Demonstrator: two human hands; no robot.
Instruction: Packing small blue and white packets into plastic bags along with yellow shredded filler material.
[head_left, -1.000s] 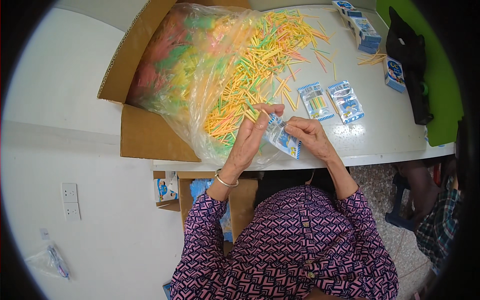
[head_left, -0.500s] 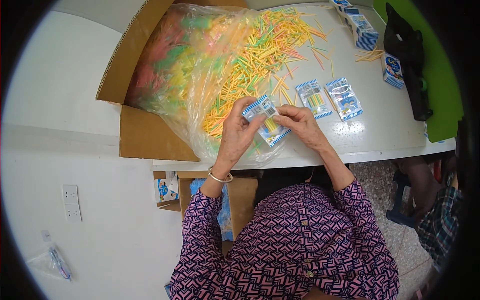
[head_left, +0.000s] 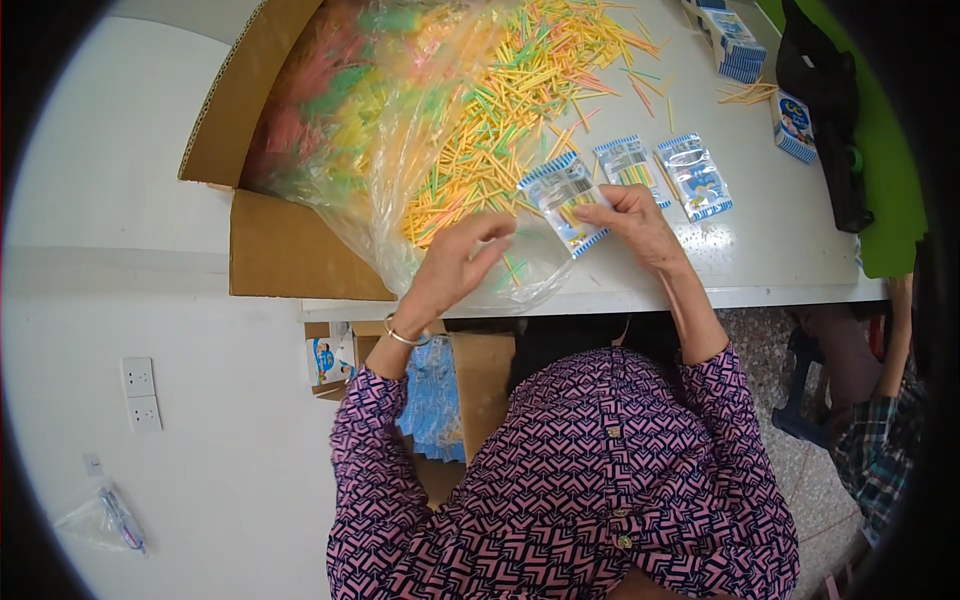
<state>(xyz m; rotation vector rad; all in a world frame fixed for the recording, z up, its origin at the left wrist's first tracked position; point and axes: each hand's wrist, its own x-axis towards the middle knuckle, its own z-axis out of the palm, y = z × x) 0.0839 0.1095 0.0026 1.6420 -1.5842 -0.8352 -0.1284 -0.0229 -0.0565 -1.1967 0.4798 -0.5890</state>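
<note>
A white bench (head_left: 760, 270) stands against a pale wall with a cardboard box (head_left: 280, 240) of coloured sticks (head_left: 500, 110). The right hand (head_left: 640, 225) has fingers clamped on a striped packet (head_left: 562, 200), long axis running diagonally, top end pointing up-left. The left hand (head_left: 455, 265) hovers nearby, fingers loosely apart.

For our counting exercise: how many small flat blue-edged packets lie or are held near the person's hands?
3. One packet is held in the right hand; a second packet lies just beyond it on the table; a third packet lies to its right. Boxed stacks farther back may hold more.
</note>
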